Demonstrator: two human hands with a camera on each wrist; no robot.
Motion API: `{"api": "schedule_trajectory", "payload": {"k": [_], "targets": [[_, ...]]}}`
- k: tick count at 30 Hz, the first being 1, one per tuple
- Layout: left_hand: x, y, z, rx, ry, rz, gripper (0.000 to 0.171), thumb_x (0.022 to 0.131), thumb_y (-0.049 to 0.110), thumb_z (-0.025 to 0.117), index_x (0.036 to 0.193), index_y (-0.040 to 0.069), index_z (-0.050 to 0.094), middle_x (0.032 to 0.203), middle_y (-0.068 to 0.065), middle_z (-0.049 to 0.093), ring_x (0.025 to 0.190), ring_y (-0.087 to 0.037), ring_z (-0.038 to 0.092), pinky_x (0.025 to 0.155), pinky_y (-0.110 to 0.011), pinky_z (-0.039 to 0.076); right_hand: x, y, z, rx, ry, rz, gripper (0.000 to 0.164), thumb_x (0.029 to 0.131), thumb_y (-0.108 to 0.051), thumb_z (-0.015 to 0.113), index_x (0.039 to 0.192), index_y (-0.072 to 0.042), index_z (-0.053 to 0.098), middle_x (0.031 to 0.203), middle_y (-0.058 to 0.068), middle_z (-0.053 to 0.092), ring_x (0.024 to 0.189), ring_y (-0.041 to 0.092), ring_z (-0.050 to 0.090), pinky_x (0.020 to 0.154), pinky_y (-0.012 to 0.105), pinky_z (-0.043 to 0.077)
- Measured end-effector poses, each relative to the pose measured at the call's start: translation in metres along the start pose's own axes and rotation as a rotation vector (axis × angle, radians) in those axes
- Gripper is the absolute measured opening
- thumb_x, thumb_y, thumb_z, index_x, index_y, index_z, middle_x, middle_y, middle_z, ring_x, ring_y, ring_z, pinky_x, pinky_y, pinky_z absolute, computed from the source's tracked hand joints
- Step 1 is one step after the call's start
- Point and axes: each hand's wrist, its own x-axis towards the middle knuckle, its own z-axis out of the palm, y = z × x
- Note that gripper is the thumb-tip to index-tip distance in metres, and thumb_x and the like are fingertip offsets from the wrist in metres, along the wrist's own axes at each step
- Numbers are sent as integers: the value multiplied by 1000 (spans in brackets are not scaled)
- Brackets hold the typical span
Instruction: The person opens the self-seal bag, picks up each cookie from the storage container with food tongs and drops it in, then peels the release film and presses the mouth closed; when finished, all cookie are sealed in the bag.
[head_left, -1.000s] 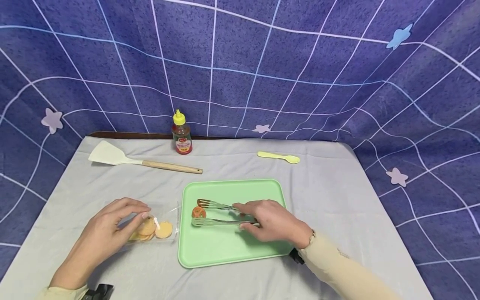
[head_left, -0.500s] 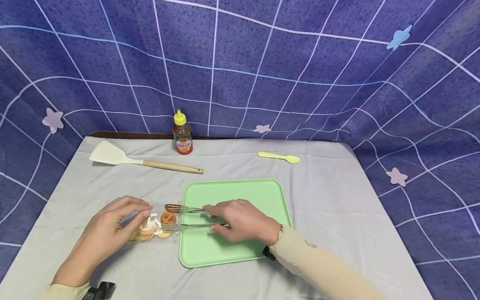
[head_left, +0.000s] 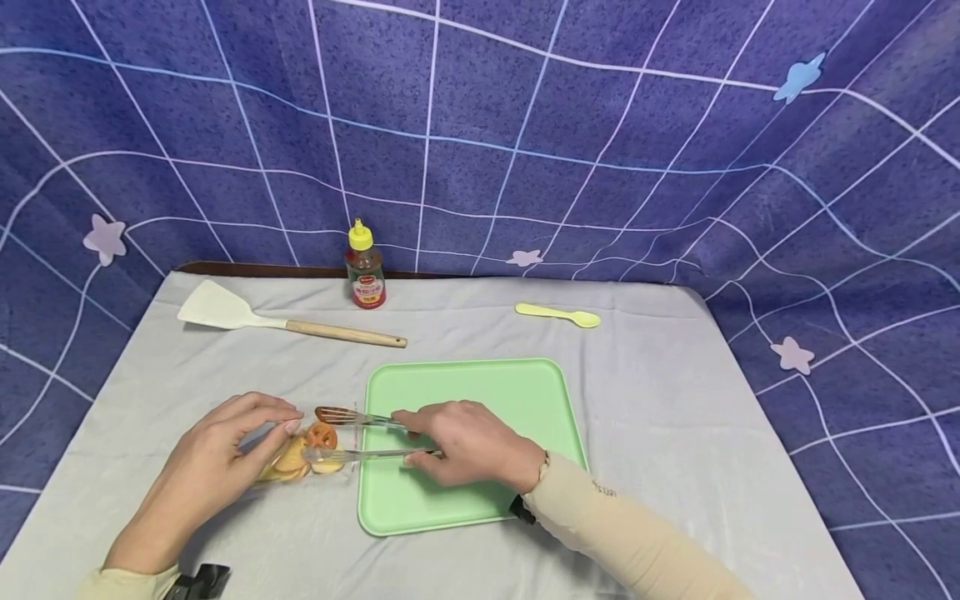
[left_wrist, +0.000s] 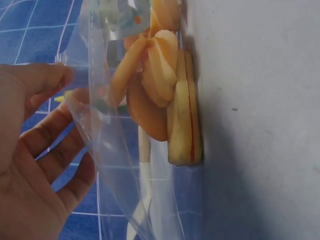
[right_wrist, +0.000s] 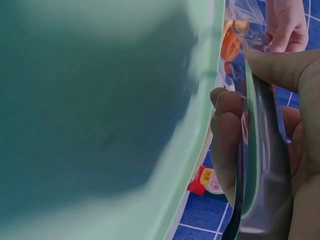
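My left hand pinches the edge of a clear plastic bag between thumb and fingers. Yellow and tan toy food slices lie inside, along with a long yellow piece that has a red line through it. Metal tongs with slotted ends are in my right hand, their tips spread apart over the bag. Between those tips sits an orange-red tomato slice; whether it is inside the bag I cannot tell. The right wrist view shows my thumb and fingers on the tongs' arms.
A green tray lies under the right hand, beside the bag. Behind are a white spatula with a wooden handle, a sauce bottle with a yellow cap, and a yellow spoon. A blue patterned cloth hangs behind the table.
My right hand has moved left with the tongs, and the tomato slice has gone from the tray to the bag. The left hand has stayed at the bag.
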Motion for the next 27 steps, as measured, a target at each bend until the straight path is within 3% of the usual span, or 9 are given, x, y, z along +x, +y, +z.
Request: {"api": "schedule_trajectory", "payload": {"k": [8, 11, 16, 20, 27], "targets": [[-1, 0, 4, 0, -4, -25, 23, 79, 12, 76, 94, 28, 70, 99, 13, 62, 96, -9, 55, 84, -12, 34, -16, 4, -3, 73, 36, 34, 54, 88, -39, 62, 135, -15, 50, 96, -11, 63, 70, -2, 52, 65, 18, 45], [-2, -1, 6, 7, 2, -25, 22, 79, 12, 76, 95, 27, 71, 99, 13, 62, 97, -9, 55, 83, -12, 34, -30, 10, -7, 127, 64, 63, 57, 88, -40, 62, 136, -13, 49, 100, -9, 65, 64, -2, 50, 66, 17, 44], [-2, -3, 8, -1, -1, -17, 23, 79, 11, 76, 95, 26, 71, 100, 13, 62, 97, -10, 55, 82, -12, 34, -63, 26, -17, 234, 128, 160, 56, 87, -39, 65, 136, -15, 49, 95, -11, 62, 52, -2, 41, 54, 17, 40], [-1, -3, 9, -9, -11, -15, 24, 79, 10, 76, 96, 26, 71, 100, 12, 62, 97, -10, 55, 84, -12, 34, -96, 39, -29, 259, 191, 293, 57, 86, -40, 66, 135, -15, 50, 91, -13, 61, 53, 0, 46, 50, 20, 41], [2, -1, 11, 5, -18, -16, 23, 79, 12, 76, 96, 27, 71, 100, 14, 61, 97, -8, 55, 81, -13, 35, -154, 56, -46, 221, 286, 629, 70, 85, -49, 64, 140, -12, 43, 96, -10, 64, 56, 5, 49, 55, 25, 44]]}}
